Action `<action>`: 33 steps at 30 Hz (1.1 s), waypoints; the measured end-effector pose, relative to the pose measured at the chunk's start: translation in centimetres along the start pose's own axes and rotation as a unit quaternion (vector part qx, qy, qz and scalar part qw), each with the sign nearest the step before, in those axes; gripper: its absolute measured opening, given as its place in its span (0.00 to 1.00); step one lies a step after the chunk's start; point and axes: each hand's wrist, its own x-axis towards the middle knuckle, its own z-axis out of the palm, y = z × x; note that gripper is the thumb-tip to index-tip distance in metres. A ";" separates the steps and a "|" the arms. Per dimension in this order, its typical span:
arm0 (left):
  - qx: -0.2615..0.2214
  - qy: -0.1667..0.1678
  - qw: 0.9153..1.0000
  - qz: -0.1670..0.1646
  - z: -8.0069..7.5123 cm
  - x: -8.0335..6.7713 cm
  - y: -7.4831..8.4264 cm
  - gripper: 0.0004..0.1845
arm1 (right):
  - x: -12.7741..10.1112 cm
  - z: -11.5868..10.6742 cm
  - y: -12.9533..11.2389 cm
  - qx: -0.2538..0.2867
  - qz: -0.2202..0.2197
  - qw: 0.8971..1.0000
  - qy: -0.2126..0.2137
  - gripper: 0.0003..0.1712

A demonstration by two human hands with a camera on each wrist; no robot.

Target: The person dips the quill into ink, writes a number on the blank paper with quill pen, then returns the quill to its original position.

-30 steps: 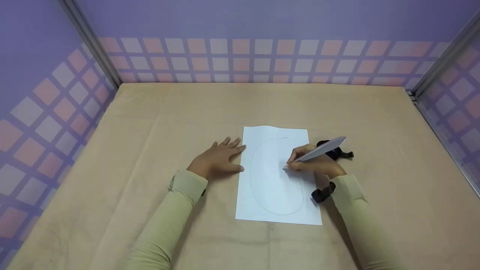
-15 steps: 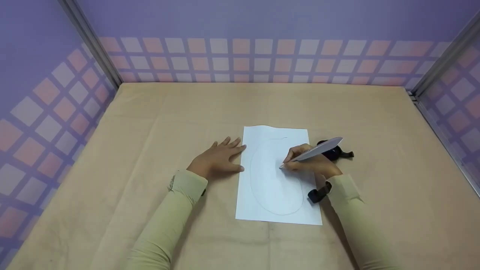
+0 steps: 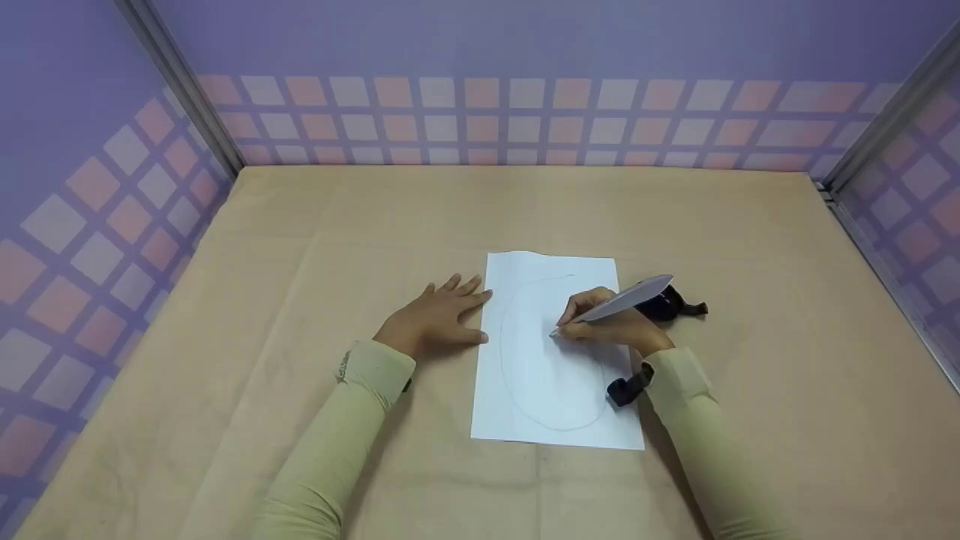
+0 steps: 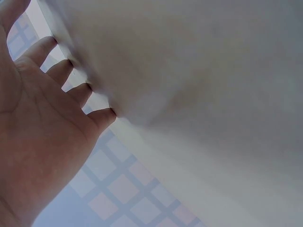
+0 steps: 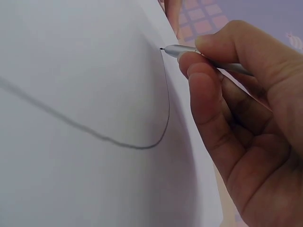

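Observation:
A white sheet of paper (image 3: 525,375) lies on the cloth-covered table, bearing a thin dark curved line that forms a tall, rounded outline. My right hand (image 3: 619,326) pinches a pale pen (image 3: 626,300) with a broad, feather-like upper end. In the right wrist view the pen's silver tip (image 5: 177,50) meets the paper at the end of a drawn line, between thumb and fingers. My left hand (image 3: 439,319) rests with spread fingers at the paper's left edge. The left wrist view shows its fingertips (image 4: 106,116) on a pale surface.
A black rounded object with a short strap-like end (image 3: 667,305) lies right of the paper, partly behind the pen and right hand; its kind is unclear. A black wrist device (image 3: 628,388) hangs at the right cuff. Tiled-pattern walls (image 3: 480,120) border the beige tablecloth (image 3: 360,217).
My right hand and the pen have moved slightly left across the paper, uncovering more of the black object. The left hand has stayed in place.

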 end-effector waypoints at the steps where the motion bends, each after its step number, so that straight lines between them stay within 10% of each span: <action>1: 0.000 -0.001 1.000 0.001 0.0 0.0 0.0 0.41 | 0.0 0.0 0.0 -0.002 -0.002 1.000 -0.001 0.07; 33: 0.005 0.002 1.000 0.005 0.0 0.1 -0.1 0.41 | 1.5 0.7 1.5 -0.018 -0.038 0.999 -0.005 0.06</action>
